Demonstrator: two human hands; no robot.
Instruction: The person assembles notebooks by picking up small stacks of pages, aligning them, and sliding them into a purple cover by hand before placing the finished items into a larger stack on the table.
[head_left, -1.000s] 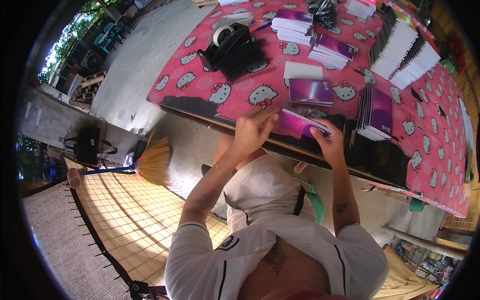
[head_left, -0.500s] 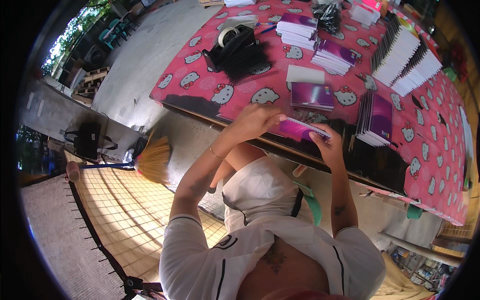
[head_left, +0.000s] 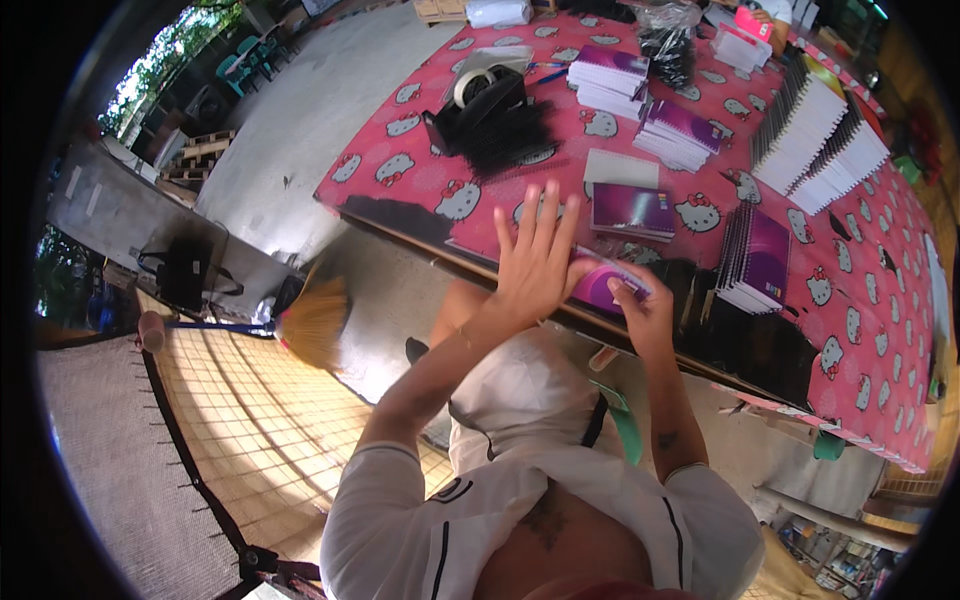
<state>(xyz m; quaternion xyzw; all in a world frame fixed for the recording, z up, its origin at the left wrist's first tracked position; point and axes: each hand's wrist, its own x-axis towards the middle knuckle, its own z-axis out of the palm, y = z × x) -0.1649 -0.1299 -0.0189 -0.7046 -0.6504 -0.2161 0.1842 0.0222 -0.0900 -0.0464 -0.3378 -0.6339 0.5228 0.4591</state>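
At the table's near edge, my right hand (head_left: 645, 308) grips a small purple spiral notebook (head_left: 598, 286) by its right end, thumb on top. My left hand (head_left: 537, 255) is raised over the notebook's left end with its fingers stretched out and spread, partly covering it. Just beyond lies another purple notebook (head_left: 632, 210), with a white sheet (head_left: 615, 168) behind it. To the right of my hands stands a row of purple spiral notebooks (head_left: 755, 258). A pile of black binding coils (head_left: 505, 140) lies farther left, beside a black tape dispenser (head_left: 490, 100).
A pink patterned cloth (head_left: 400, 170) covers the table. More purple notebook stacks (head_left: 610, 75) stand at the back, and tall spiral-bound stacks (head_left: 800, 130) at the right. Another person's hand (head_left: 770, 20) shows at the far edge. A broom (head_left: 312, 320) is at the left.
My left hand has opened from a bent grip near the notebook's left end into spread fingers. My right hand still holds the notebook. The view has shifted slightly.
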